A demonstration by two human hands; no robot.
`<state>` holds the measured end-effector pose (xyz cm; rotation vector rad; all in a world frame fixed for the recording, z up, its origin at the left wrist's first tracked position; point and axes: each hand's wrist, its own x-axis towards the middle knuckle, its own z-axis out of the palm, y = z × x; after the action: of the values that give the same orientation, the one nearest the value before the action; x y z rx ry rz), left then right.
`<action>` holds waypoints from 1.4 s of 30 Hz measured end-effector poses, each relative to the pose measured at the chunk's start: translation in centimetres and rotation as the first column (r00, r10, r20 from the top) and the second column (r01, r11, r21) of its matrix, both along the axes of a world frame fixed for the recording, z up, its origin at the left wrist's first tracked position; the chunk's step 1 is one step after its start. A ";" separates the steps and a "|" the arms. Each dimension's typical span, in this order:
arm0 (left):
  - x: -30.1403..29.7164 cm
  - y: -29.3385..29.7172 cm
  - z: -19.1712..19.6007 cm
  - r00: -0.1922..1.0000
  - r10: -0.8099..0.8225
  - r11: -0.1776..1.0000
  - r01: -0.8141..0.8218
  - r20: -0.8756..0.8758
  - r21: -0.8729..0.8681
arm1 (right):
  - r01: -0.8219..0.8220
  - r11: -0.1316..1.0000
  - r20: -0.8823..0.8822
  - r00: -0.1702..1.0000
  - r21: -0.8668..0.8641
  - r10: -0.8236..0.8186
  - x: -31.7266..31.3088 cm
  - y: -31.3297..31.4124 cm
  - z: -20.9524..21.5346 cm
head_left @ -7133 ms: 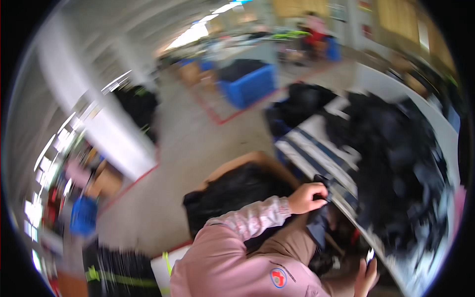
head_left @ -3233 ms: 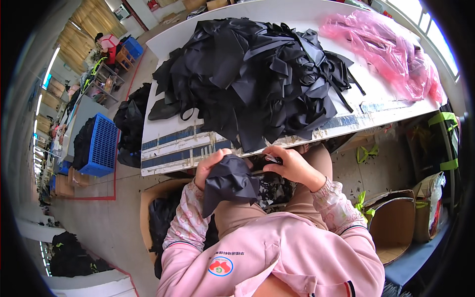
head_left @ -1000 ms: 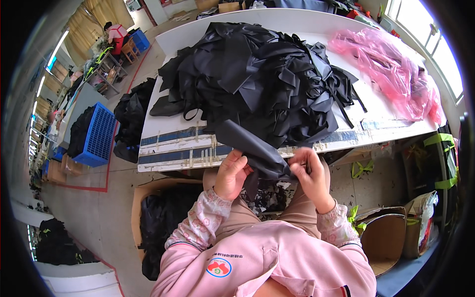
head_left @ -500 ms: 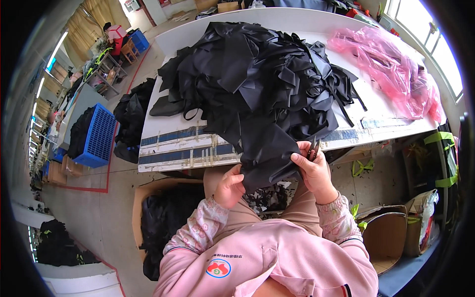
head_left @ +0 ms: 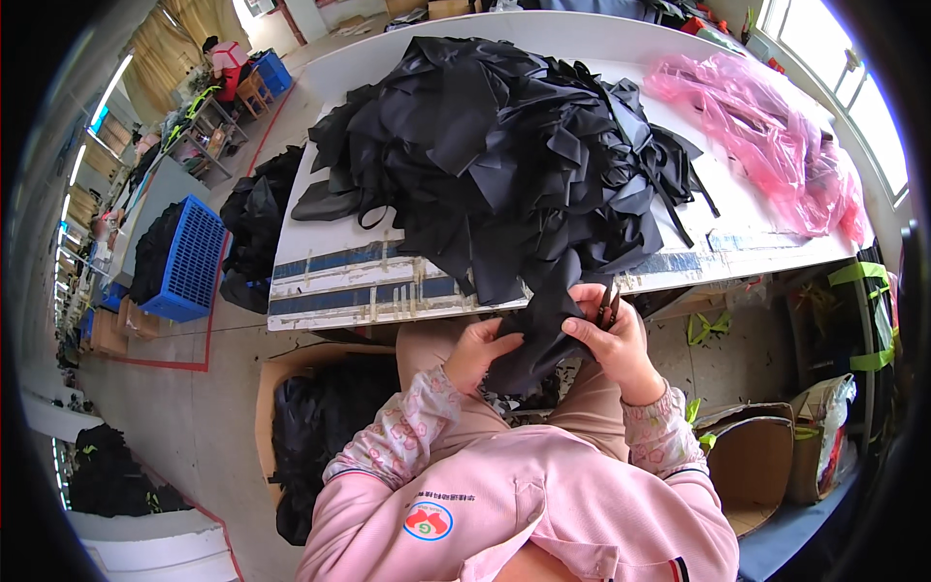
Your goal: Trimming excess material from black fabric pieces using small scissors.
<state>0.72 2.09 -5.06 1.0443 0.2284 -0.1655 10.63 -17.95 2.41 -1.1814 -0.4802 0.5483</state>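
Her right hand (head_left: 613,335) grips small snips (head_left: 608,303) against a black fabric piece (head_left: 539,335); the left hand (head_left: 477,349) pinches its lower edge over her lap. At twelve o'clock, a black fabric heap (head_left: 504,155) covers the white table (head_left: 339,281).

Pink jacket with floral sleeves and a round chest badge.

A long white table (head_left: 349,281) with blue stripes along its near edge carries the goods. A large heap of black fabric pieces (head_left: 504,155) covers its middle, with some pieces spilling over the near edge. At the heap's left side a flat black piece (head_left: 325,202) lies on the tabletop, touching the heap. Toward the right end, apart from the heap, lies a crumpled pile of pink plastic bags (head_left: 776,145).
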 end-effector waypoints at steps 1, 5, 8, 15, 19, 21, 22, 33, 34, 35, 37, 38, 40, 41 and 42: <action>0.4 0.1 0.5 0.992 0.075 0.973 -0.095 0.100 0.211 | 0.054 0.998 0.105 0.993 -0.039 -0.050 0.0 -0.2 0.2; 0.1 1.9 4.4 0.901 0.181 0.947 -0.269 0.395 0.178 | 0.322 0.897 0.432 0.886 -0.304 -0.172 1.7 -1.6 -0.2; -0.4 2.5 5.2 0.959 0.117 0.978 -0.157 0.260 0.138 | 0.378 0.860 0.470 0.862 -0.344 -0.191 2.1 -1.6 -0.3; -0.4 1.0 5.2 0.943 0.175 0.951 -0.236 0.282 0.200 | 0.687 0.688 0.751 0.577 -0.234 -0.321 1.5 -1.0 0.6; -0.4 -0.3 5.0 0.956 0.166 0.908 -0.243 0.240 0.340 | 0.378 0.923 0.730 0.651 -0.074 -0.208 -2.6 2.7 3.2; -0.4 -0.9 5.6 0.962 0.150 0.899 -0.229 0.229 0.374 | 0.340 0.917 0.719 0.689 -0.207 -0.094 -3.0 3.7 2.7; -0.5 -1.2 6.0 0.957 0.137 0.874 -0.239 0.257 0.422 | 0.363 0.902 0.722 0.686 -0.234 -0.089 -2.7 3.9 2.0; -0.6 -0.3 4.4 0.924 0.240 0.918 -0.316 0.299 0.239 | 0.316 0.901 0.510 0.850 -0.299 -0.129 -0.9 1.2 1.6; -0.5 -0.4 4.1 0.906 0.250 0.885 -0.357 0.343 0.299 | 0.302 0.910 0.517 0.848 -0.283 -0.121 -1.3 1.2 2.3; -0.5 -0.6 3.9 0.886 0.255 0.846 -0.399 0.387 0.355 | 0.288 0.919 0.523 0.845 -0.268 -0.112 -1.6 1.4 2.9; -0.5 -1.4 4.9 0.882 0.262 0.835 -0.411 0.391 0.366 | 0.314 0.940 0.684 0.715 -0.134 -0.141 -1.8 2.4 2.8; -0.6 -1.8 5.4 0.876 0.275 0.821 -0.428 0.396 0.378 | 0.296 0.942 0.685 0.720 -0.156 -0.113 -1.8 2.7 1.8; -0.8 -2.0 5.8 0.866 0.266 0.842 -0.423 0.424 0.334 | 0.297 0.909 0.628 0.776 -0.293 -0.051 -2.0 2.7 0.9; -0.9 -2.1 6.0 0.854 0.261 0.862 -0.416 0.450 0.290 | 0.298 0.909 0.629 0.775 -0.292 -0.052 -1.8 2.5 0.9; -1.1 -2.1 6.4 0.854 0.262 0.861 -0.417 0.449 0.291 | 0.280 0.911 0.646 0.763 -0.302 -0.021 -1.7 2.2 0.8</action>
<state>-0.35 -0.04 1.39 1.3779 0.0764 0.4393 8.91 -15.78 3.23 -1.7820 -0.8693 0.0708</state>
